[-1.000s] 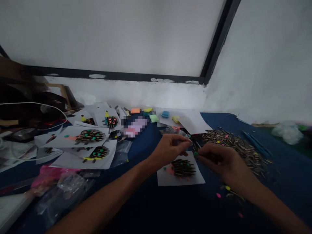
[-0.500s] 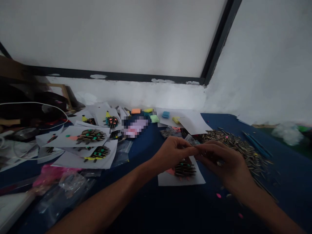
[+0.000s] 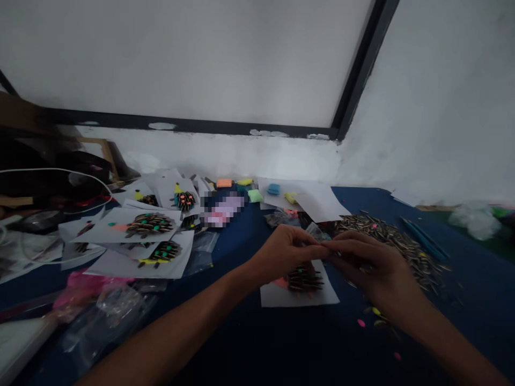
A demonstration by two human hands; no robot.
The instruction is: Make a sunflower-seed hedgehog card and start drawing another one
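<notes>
My left hand (image 3: 284, 252) and my right hand (image 3: 374, 268) meet with pinched fingertips over a white sheet of paper (image 3: 317, 299). Whatever lies between the fingertips is too small and dark to name. On the sheet is a hedgehog figure (image 3: 304, 280) made of striped sunflower seeds, with orange clay parts and green dots; my left hand covers part of it. Beside my right hand spreads a heap of sunflower seeds (image 3: 402, 244). A pink piece (image 3: 361, 323) and a yellow piece (image 3: 376, 311) lie on the blue table below that hand.
Several finished-looking seed hedgehogs on paper (image 3: 151, 224) overlap at the left. Clay packets in blue (image 3: 274, 188), pale green (image 3: 255, 195) and orange (image 3: 224, 183) sit near the wall. Clear plastic bags (image 3: 120, 305) lie front left, and a blue tool (image 3: 426, 241) rests by the seeds.
My right hand has shifted slightly, and the yellow piece beneath it now shows more. Both hands keep their fingertips together over the paper.
</notes>
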